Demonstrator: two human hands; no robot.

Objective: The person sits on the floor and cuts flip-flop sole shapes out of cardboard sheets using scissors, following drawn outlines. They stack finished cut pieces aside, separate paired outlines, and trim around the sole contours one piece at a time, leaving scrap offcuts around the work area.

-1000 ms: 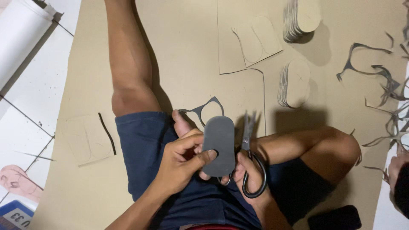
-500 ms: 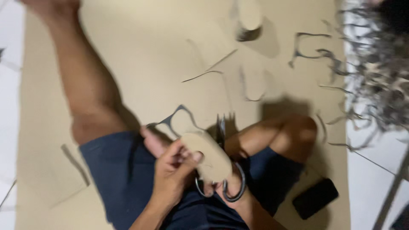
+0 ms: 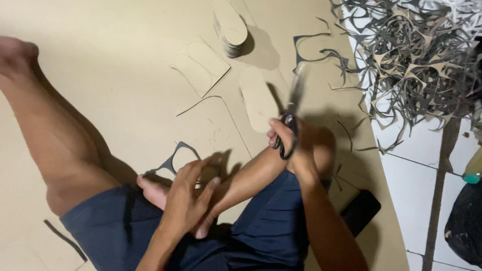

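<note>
Scissors point(image 3: 291, 125) sit in the right hand point(image 3: 291, 143), with fingers through the dark handles and the blades pointing up and away; they look blurry, so I cannot tell if the blades are apart. Just beside the blades, an oval cutout point(image 3: 257, 99) lies flat on the big tan sheet point(image 3: 125, 60). It looks like this piece is cut out and put down. The left hand point(image 3: 188, 198) holds nothing; its fingers are spread low by the foot point(image 3: 153, 190), close to a dark leftover strip point(image 3: 173, 160). A stack of ovals point(image 3: 230, 27) stands farther off. A heap of scraps point(image 3: 416, 55) lies on the right. A new cut would need the left hand to grab fresh sheet.
</note>
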